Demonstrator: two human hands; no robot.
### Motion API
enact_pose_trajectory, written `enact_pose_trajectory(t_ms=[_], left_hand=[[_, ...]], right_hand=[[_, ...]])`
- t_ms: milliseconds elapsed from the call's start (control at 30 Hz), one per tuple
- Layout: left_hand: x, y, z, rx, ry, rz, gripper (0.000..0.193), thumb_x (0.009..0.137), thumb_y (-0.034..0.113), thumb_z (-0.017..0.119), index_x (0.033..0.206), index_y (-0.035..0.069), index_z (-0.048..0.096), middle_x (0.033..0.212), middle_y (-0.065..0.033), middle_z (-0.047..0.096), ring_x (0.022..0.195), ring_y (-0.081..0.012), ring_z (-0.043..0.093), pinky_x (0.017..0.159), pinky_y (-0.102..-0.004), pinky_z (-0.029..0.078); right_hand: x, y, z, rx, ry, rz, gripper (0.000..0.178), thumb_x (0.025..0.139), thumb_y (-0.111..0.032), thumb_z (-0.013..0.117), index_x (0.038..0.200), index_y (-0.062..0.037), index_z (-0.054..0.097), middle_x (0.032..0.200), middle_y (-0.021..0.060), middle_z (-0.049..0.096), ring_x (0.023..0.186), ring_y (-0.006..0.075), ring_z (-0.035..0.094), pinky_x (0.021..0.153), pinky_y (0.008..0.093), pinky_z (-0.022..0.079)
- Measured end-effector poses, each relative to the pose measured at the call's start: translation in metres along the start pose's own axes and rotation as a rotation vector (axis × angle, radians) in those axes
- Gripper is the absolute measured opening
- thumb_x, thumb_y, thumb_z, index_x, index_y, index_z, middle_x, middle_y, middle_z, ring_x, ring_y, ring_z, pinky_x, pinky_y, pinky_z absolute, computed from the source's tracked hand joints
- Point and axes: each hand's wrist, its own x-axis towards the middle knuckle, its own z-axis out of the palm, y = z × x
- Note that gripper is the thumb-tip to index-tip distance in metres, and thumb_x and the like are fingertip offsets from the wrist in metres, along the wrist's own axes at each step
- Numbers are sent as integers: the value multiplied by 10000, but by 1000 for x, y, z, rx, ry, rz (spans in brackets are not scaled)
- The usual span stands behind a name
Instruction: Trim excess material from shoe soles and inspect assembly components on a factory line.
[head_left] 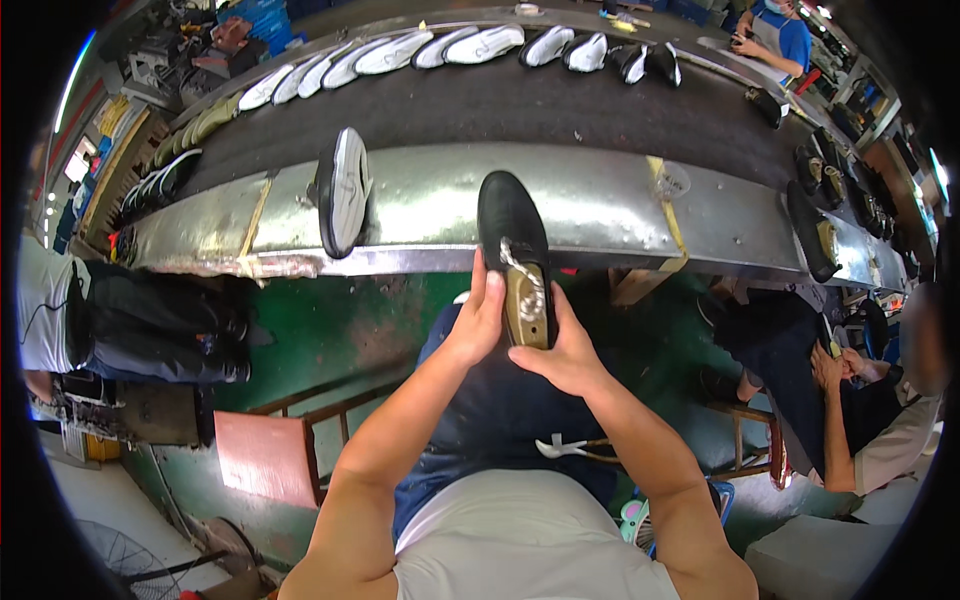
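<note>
Around black shoe (510, 212), hands (485, 316) cupped, arms (405, 425) forward

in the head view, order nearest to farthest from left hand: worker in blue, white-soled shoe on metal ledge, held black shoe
1. Held black shoe, touching the left hand
2. White-soled shoe, ahead and left on the metal ledge
3. Worker in blue, far upper right

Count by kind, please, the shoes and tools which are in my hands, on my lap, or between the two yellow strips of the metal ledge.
Shoes: 2 (held black shoe; pale-soled shoe on its side)
Hammer: 1
Total: 3
</note>
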Motion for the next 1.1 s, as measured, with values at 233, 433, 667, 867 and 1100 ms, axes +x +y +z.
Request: enact_pose_trajectory(t_ms=[233, 433, 667, 867, 1100], left_hand=[[31, 74, -114, 1106, 451, 524, 616, 867, 121, 718, 1394, -44, 447, 1501, -273, 383, 1403, -437, 356, 1158, -482, 291], [84, 79, -207, 815, 579, -107, 800, 861, 315, 719, 1446, -100, 363, 1379, -341, 507, 1272, -441, 523, 1088, -440, 398], [52, 76, -227, 553, 505, -59, 585, 958, 248, 631, 1373, -123, 451, 1212, -225, 637, 1130, -246, 608, 987, -344, 457], [-61, 54, -164, 196, 341, 133, 583, 944, 199, 642, 1361, -140, 417, 1242, -166, 604, 1104, -206, 582, 997, -332, 447], [-137, 0, -63, 40, -143, -257, 708, 907, 90, 681, 1504, -53, 328, 1387, -142, 540, 1270, -203, 507, 1096, -320, 356]], right_hand=[[66, -22, -63, 815, 114, 181, 586, 894, -189, 631, 1417, -42, 409, 1249, 142, 580, 1028, 290, 657, 682, 471, 600], [225, -19, -147, 574, 584, 49, 494, 1006, -363, 594, 1376, -57, 480, 1224, 71, 600, 1109, 188, 597, 889, 433, 556], [39, 22, -67, -242, 111, -267, 238, 942, -243, 664, 1052, -33, 649, 935, 155, 677, 834, 274, 683, 763, 372, 533], [-141, 98, -47, -643, -317, 121, 425, 827, -398, 757, 1012, -35, 638, 972, 162, 626, 942, 351, 617, 839, 436, 505], [-186, 108, -52, -643, -296, 197, 525, 802, -409, 777, 1111, -16, 615, 1087, 173, 606, 996, 377, 609, 905, 449, 491]])
